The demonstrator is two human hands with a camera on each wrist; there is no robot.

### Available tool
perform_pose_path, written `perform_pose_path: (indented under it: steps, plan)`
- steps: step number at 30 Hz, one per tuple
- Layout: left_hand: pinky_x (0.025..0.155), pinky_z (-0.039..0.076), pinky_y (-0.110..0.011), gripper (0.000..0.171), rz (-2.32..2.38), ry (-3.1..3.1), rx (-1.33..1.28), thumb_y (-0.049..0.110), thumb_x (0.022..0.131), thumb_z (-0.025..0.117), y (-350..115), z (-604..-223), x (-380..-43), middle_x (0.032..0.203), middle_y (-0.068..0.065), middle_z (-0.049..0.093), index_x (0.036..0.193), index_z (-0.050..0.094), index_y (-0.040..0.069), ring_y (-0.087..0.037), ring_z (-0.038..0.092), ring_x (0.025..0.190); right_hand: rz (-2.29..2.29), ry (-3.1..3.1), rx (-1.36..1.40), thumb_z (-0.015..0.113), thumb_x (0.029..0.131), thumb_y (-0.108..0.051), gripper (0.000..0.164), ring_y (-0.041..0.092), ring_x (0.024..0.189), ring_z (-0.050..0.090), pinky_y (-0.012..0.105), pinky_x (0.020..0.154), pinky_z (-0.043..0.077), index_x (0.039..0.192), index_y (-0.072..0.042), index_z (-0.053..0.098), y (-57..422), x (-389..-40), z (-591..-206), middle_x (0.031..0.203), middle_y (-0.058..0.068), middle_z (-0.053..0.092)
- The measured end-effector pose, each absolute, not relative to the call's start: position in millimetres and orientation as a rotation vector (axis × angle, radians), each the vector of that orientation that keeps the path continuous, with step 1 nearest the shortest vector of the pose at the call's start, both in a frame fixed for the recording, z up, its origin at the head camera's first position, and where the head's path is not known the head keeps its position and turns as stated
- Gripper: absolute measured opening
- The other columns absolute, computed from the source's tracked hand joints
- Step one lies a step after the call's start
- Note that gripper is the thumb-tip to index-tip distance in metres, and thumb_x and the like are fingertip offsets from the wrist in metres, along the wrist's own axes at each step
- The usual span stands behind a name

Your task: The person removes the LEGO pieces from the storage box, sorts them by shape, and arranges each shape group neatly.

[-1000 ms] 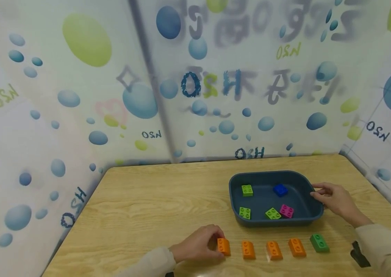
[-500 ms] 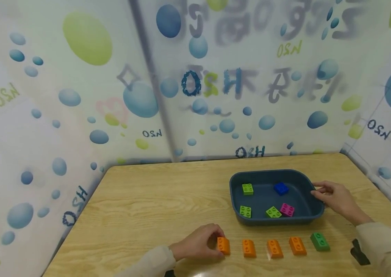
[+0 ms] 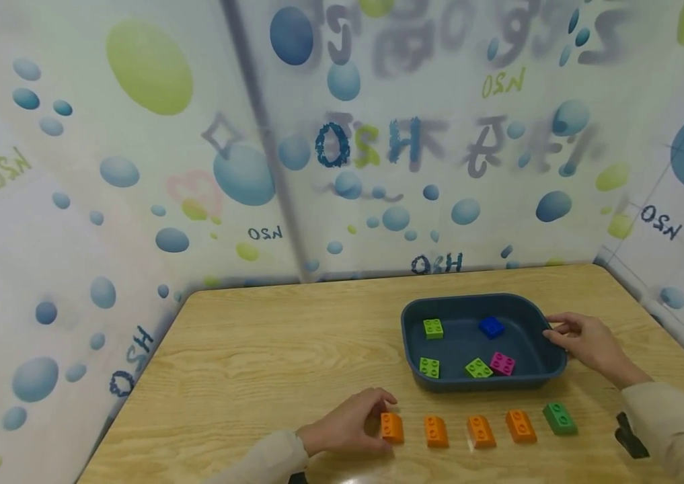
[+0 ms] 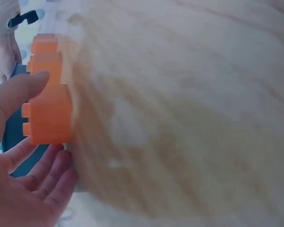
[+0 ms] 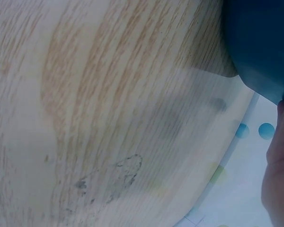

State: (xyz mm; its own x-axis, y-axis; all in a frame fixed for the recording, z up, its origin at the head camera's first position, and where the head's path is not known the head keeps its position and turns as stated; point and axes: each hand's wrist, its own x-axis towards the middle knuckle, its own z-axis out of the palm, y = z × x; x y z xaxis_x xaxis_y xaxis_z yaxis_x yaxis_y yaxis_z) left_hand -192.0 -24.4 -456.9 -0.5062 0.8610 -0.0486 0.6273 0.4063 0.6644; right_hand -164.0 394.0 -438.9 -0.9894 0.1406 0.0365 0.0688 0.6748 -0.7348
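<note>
My left hand (image 3: 350, 423) curves around the leftmost orange brick (image 3: 392, 428), thumb in front and fingers behind. In the left wrist view there is space between the fingers (image 4: 42, 177) and that brick (image 4: 51, 116), and the thumb overlaps its upper edge. To its right the row goes on with several orange bricks (image 3: 436, 431) and a green brick (image 3: 560, 419) at the end. My right hand (image 3: 590, 344) holds the right rim of the dark blue tray (image 3: 481, 386), thumb over the edge. Inside the tray lie several lime-green bricks (image 3: 433, 329), a blue brick (image 3: 491, 327) and a magenta brick (image 3: 502, 364).
The wooden table (image 3: 269, 349) runs back to a patterned wall (image 3: 342, 222) and has another wall at each side. A black strap (image 3: 629, 435) shows beside the right sleeve (image 3: 674, 423). The tray stands just behind the brick row.
The left index finger has lifted and straightened a little off the leftmost orange brick, which stays in the row. The right hand keeps its hold on the tray.
</note>
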Motion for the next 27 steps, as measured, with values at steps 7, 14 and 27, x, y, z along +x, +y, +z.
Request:
perform_pose_path:
  steps: [7,14,27]
  plan:
    - [0.082,0.041,-0.022,0.054,0.838,2.195,1.316,0.026,0.080,0.066,-22,-435,-199,0.108,-0.004,0.051,0.124,0.042,0.006,-0.008,0.049,0.097,1.250,-2.790,-0.170,0.055,0.089,-0.024,0.050,0.018,0.065,0.060,0.027,0.053,0.049,0.119,0.015,0.043,395,-164,-439,0.088,0.019,0.061]
    - [0.079,0.043,-0.027,0.043,0.945,2.089,1.316,0.022,0.086,0.059,4,-403,-208,0.108,-0.008,0.053,0.124,0.043,0.007,-0.016,0.052,0.098,1.244,-2.783,-0.148,0.055,0.088,-0.024,0.050,0.016,0.065,0.060,0.026,0.053,0.049,0.118,0.015,0.044,394,-164,-438,0.089,0.019,0.061]
    - [0.078,0.040,-0.011,0.032,0.736,2.165,1.634,0.019,0.087,0.057,79,-378,-220,0.104,-0.001,0.055,0.117,0.051,0.007,-0.001,0.050,0.091,1.064,-2.777,-0.108,0.058,0.086,-0.017,0.040,0.016,0.058,0.056,0.025,0.047,0.047,0.111,0.014,0.049,393,-165,-441,0.083,0.018,0.060]
